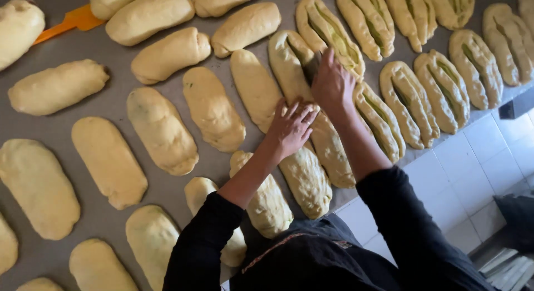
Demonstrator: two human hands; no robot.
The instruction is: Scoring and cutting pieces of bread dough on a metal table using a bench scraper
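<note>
A grey worktop over a white tiled floor.
You look down on a grey work surface (111, 105) filling most of the view; right of its edge lies white square-tiled floor (473, 157) in soft, even light.

Rows of plain, uncut dough ovals (108, 160) fill the grey worktop (114, 105) — slashed ones (445, 88) line up further along; an orange scraper (69, 21) lies near the far edge, white floor tiles (473, 157) showing beside the table
</note>
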